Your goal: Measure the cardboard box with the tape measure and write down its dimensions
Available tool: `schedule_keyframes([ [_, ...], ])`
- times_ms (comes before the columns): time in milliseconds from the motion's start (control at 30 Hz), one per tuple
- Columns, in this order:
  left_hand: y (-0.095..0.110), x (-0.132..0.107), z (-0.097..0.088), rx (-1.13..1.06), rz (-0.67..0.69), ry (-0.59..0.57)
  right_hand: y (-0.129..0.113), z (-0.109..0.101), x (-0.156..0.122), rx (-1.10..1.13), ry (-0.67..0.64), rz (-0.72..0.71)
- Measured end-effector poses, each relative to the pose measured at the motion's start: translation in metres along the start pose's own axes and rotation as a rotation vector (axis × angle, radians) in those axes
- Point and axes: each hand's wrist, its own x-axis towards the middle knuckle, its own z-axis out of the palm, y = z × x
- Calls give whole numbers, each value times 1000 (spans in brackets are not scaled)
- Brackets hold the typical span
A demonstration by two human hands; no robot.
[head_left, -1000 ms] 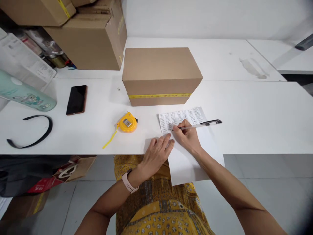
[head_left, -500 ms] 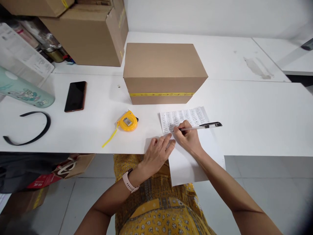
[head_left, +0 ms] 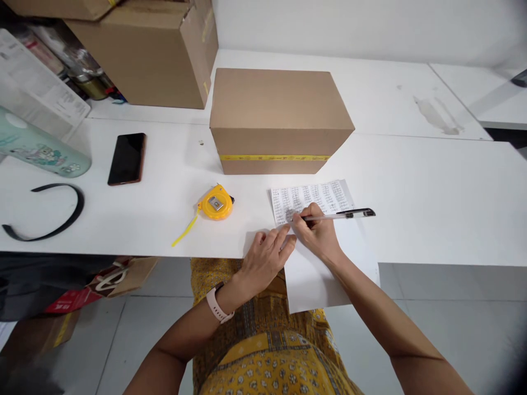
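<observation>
We are holding the pen (head_left: 352,214) at a slant over the paper (head_left: 323,282), its tip pointing left towards the lower left of the rows of handwriting (head_left: 315,193). Whether the tip is touching the page, we cannot tell. Our right hand (head_left: 319,233) is closing around the pen near its tip, thumb and fingers pinching it, while the rear end is sticking out well past the hand on the right. Our left hand (head_left: 267,253) is lying loosely spread, fingers slightly bent, with its fingertips resting at the paper's left edge, just beside the pen's tip. On that wrist we are wearing a watch with a pale pink strap (head_left: 217,305).

The paper is lying partly on the white table (head_left: 432,214) and hanging over its front edge. Just beyond it, a cardboard box (head_left: 280,101) with a yellow strip (head_left: 275,158) is standing. To the left of our hands, a yellow tape measure (head_left: 216,203) is lying with its wrist cord trailing. Farther left we are seeing a phone (head_left: 127,158), a black curved band (head_left: 77,211) and a green bottle (head_left: 45,151); behind them, more boxes (head_left: 135,60) are standing stacked.
</observation>
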Motion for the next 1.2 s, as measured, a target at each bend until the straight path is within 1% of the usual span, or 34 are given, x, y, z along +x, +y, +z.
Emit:
schedule_keyframes([
  [300,0,0,1,17,6,7,-5,0,1,-7,8,-6],
  [533,0,0,1,5,0,44,-5,0,1,17,0,9],
  [667,0,0,-1,4,-6,39,-4,-1,1,18,29,12],
  [767,0,0,0,4,-4,39,-3,-2,1,19,53,4],
  [967,0,-1,2,22,3,37,-4,-1,2,5,53,-14],
  [1200,0,1,2,10,-4,64,-4,0,2,-1,53,-37],
])
